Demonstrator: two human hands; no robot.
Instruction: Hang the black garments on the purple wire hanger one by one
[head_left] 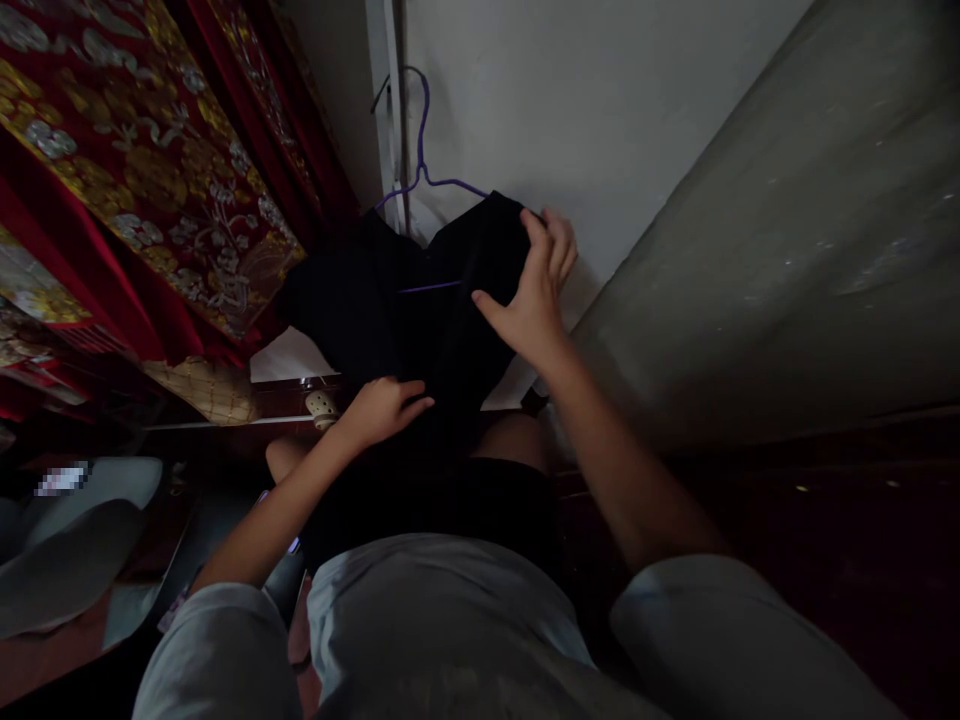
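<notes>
A dark garment [337,310] with a deep neckline hangs on a thin purple hanger [422,150], its hook caught at a pale vertical pole. The hanger's lower bar shows across the neck opening. My right hand [536,285] rests at the garment's right shoulder, thumb and fingers spread apart. Lower down, my left hand [382,408] lies against the front of the garment with its visible fingers stretched out. The dark cloth hides detail around both hands.
Red curtains [187,180] with gold and silver patterns hang at the left. The pale wall [600,100] stands behind the hanger, with a large grey sheet-like surface [787,260] at right. A beige clog [321,408] and a grey chair [67,570] are lower left.
</notes>
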